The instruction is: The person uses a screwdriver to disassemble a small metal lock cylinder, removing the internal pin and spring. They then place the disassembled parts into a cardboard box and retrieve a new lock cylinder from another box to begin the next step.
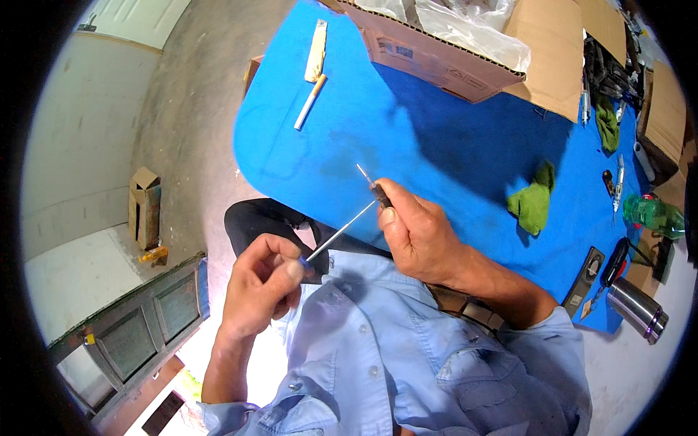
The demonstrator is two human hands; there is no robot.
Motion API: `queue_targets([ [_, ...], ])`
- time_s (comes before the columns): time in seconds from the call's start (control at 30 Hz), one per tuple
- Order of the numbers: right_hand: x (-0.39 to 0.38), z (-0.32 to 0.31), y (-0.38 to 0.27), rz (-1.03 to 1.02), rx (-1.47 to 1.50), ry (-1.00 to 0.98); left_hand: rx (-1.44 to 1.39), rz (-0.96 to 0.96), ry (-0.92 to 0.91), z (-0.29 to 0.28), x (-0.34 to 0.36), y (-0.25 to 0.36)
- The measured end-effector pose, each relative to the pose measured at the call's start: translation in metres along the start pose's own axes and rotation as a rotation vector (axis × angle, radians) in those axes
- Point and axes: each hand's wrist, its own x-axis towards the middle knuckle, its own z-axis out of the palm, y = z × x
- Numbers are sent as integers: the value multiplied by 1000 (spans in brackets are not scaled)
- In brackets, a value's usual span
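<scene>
My left hand (265,283) pinches the blue handle (305,262) of what looks like a thin screwdriver, its long metal shaft (342,230) slanting up to the right. The shaft's far end reaches my right hand (418,232), next to a small dark cylindrical part (379,195) gripped between thumb and fingers. A thin metal pin (364,173) sticks out of that part, pointing up and left. Both hands are closed, held above my lap at the near edge of the blue-covered table (305,167). My right fingers hide much of the dark part.
A cardboard box (436,54) with clear plastic stands at the back. A pale strip (316,51) and white stick (310,102) lie far left. Rightward are a green cloth (533,203), a green bottle (654,216) and a steel tumbler (638,309).
</scene>
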Motion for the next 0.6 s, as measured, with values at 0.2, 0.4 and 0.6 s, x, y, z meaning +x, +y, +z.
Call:
queue_targets([
  [0.2,1,0,3,-25,2,28,495,419,69,11,-17,-5],
  [0.4,1,1,6,-18,19,34,1136,990,255,16,-16,-16],
  [0.6,1,1,4,-34,-5,20,1399,1145,310,12,-16,-21],
])
